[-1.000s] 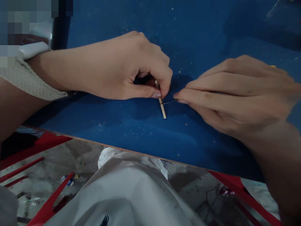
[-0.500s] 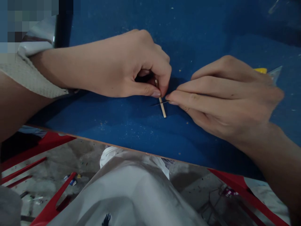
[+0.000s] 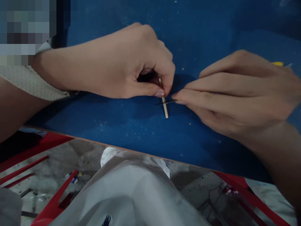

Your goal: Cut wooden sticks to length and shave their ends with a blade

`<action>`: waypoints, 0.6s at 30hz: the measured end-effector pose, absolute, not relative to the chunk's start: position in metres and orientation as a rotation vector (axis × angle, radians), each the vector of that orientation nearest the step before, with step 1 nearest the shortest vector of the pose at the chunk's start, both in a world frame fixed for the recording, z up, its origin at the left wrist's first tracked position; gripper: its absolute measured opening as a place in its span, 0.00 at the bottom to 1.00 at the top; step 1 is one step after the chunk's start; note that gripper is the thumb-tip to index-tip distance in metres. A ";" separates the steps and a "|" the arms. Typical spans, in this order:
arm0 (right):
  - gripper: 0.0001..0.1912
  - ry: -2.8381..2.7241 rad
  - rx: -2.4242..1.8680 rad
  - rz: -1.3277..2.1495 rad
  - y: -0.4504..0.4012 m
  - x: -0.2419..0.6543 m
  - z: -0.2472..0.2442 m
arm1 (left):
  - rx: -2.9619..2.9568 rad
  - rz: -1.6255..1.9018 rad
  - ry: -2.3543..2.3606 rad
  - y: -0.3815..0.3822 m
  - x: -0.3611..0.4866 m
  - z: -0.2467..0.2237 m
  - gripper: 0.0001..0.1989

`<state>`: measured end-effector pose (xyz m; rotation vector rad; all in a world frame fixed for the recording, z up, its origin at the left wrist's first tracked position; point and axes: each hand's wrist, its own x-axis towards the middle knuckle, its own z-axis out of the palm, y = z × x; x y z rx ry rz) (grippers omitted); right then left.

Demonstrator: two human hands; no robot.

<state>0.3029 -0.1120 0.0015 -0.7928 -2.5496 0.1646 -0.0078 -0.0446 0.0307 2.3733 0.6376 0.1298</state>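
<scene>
A short, pale wooden stick (image 3: 166, 110) is pinched between the thumb and index finger of my left hand (image 3: 141, 66), its lower end pointing toward the table's near edge. From the right, my right hand (image 3: 225, 97) pinches a thin, dark blade-like piece (image 3: 169, 102) between its fingertips. This thin piece crosses the stick just below my left thumb. What it is exactly is too small to tell. Both hands are low over the blue table (image 3: 131, 125).
Behind my right hand a small yellow object (image 3: 277, 63) partly shows. Red chair parts (image 3: 55, 201) and a littered floor (image 3: 89, 160) lie beyond the table's near edge. Pale grey clothing (image 3: 131, 185) covers my lap. A pixelated patch fills the upper left corner.
Both hands, the stick and the thin piece appear slightly farther right in view. My right hand has shifted right more than my left. Both grips look the same.
</scene>
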 end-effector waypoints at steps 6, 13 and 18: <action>0.23 -2.588 -0.634 0.082 -0.110 0.308 -0.005 | 2.358 0.178 0.537 -0.041 -0.014 0.028 0.32; 0.30 -2.616 -0.759 0.143 -0.111 0.340 0.005 | 2.293 0.131 0.648 -0.046 -0.012 0.031 0.33; 0.27 -2.598 -0.819 0.190 -0.116 0.339 0.006 | 2.283 0.080 0.694 -0.045 -0.009 0.034 0.41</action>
